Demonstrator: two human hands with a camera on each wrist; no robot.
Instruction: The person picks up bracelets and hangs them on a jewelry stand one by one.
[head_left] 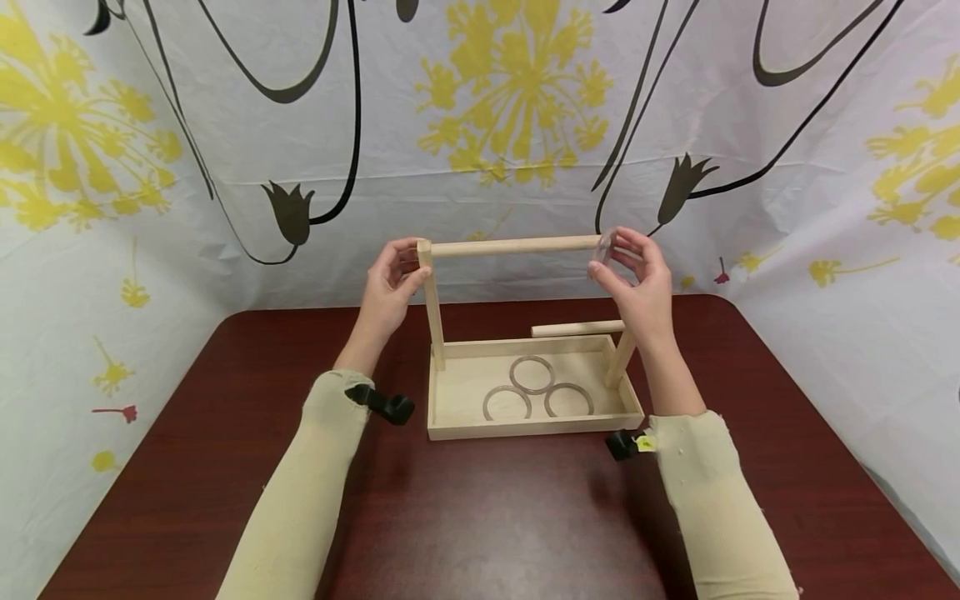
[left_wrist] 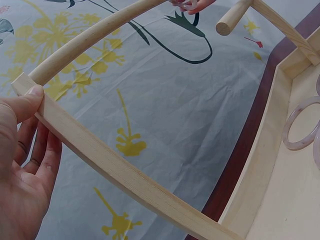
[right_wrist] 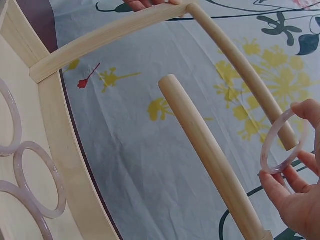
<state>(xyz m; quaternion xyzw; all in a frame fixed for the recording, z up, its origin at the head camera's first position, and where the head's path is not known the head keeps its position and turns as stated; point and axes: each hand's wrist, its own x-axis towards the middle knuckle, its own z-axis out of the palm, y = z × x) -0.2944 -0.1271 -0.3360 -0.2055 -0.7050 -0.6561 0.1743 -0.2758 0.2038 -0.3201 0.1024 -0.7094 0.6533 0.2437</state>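
Observation:
A wooden stand with a tray base (head_left: 480,432) carries a tall post (head_left: 432,308) at its left, with a long round rod (head_left: 517,246) reaching right from its top. My left hand (head_left: 386,283) grips the top of that post between thumb and fingers. At the rod's free end my right hand (head_left: 641,279) pinches a pale translucent bangle (right_wrist: 270,150). In the right wrist view the rod's tip sits inside the bangle's ring. Below, a shorter rod (head_left: 577,329) points left from a lower post (head_left: 621,358), partly behind my right wrist.
Three similar bangles, one of them a ring (head_left: 532,375) at the back, lie in the tray. The stand rests on a dark red table (head_left: 480,517). A patterned white cloth (head_left: 480,125) hangs behind and along both sides.

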